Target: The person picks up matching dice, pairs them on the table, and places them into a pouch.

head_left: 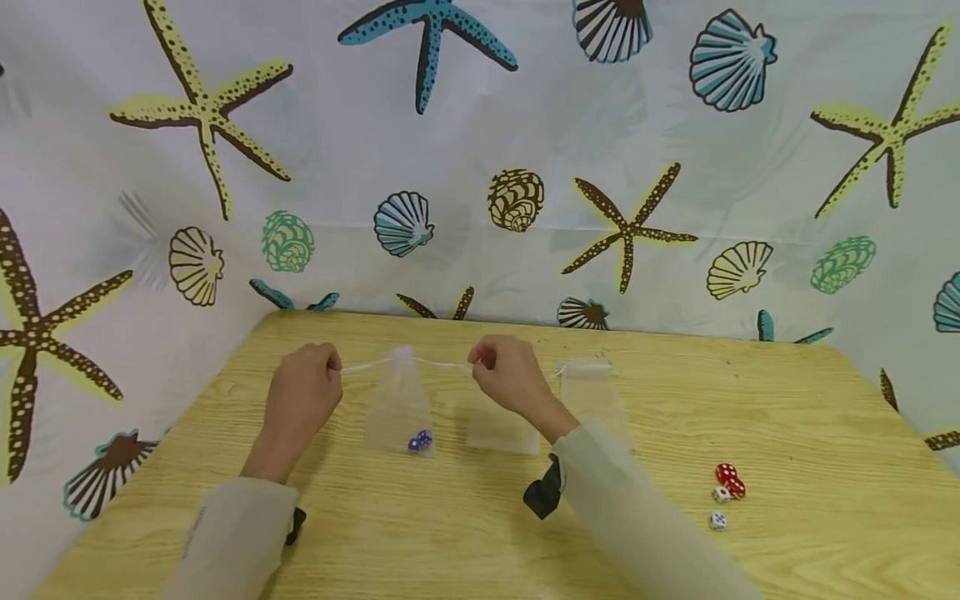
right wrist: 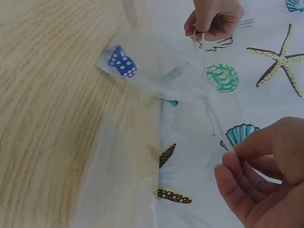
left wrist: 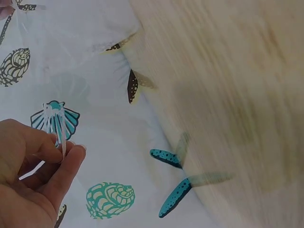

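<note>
A sheer white drawstring pouch hangs between my hands with its neck gathered, two blue dice in its bottom corner. My left hand pinches one end of the white drawstring between thumb and fingers. On the other side, my right hand pinches the opposite end, and the cord runs nearly straight across the pouch's neck. In the right wrist view the blue dice show through the mesh. The left wrist view shows the cord between the fingertips.
Two more sheer pouches lie flat on the wooden table: one below my right hand, another beyond its wrist. Two red dice and two white dice sit at the right. A patterned curtain borders the table's back edge.
</note>
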A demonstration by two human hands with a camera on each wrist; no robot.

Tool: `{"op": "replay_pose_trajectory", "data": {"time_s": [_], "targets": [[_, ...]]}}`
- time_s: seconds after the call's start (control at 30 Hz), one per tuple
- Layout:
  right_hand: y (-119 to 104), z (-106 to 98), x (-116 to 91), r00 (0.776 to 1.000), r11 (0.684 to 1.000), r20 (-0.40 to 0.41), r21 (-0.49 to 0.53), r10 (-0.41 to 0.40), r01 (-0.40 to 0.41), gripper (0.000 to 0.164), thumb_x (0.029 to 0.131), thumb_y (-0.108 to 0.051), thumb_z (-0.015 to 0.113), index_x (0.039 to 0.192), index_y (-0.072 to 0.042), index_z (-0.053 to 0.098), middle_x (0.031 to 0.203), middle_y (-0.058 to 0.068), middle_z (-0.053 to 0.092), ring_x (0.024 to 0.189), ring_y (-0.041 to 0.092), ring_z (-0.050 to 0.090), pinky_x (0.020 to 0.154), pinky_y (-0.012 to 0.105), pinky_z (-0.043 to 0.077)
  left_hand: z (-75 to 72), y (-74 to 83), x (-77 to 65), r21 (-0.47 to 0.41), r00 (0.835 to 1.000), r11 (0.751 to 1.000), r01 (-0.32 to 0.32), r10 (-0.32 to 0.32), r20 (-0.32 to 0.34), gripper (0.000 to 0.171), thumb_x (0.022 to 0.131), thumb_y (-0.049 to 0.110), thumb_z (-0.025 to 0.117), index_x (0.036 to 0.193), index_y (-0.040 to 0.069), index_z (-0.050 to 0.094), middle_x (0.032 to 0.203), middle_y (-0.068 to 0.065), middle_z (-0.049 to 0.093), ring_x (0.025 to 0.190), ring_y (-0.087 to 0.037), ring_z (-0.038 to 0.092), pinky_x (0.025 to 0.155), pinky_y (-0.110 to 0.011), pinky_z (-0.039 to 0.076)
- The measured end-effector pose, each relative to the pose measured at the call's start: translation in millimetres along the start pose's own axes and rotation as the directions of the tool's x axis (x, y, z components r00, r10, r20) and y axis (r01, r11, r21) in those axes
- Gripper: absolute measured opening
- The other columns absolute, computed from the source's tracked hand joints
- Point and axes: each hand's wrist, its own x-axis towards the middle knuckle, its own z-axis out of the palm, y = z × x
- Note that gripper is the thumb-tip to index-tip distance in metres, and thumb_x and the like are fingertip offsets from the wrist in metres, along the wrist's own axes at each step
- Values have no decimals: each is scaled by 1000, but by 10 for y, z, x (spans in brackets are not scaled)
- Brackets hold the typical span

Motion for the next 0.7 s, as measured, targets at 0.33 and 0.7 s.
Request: {"op": "replay_pose_trajectory", "data": {"time_s": [0.33,0.7], "targets": [[97,275,87,997,997,46,47,56,-58,16,86,0,54,95,-1,67,82,10,64,65,15,54,53,23,40,208,12,90,-20,990,998,59,-56,132,17,86,-9,45,81,-4,60,80,-21,61,58,-23,51,51,-33,43],[144,386,29,979,996,186,27,79,-86,13,87,-3,59,96,-2,69,92,10,68,80,21,64,65,28,51,252,72,24,-35,934,986,161,-140,329,18,87,-5,46,97,-5,61,86,-20,63,57,-19,49,52,-29,41]]}}
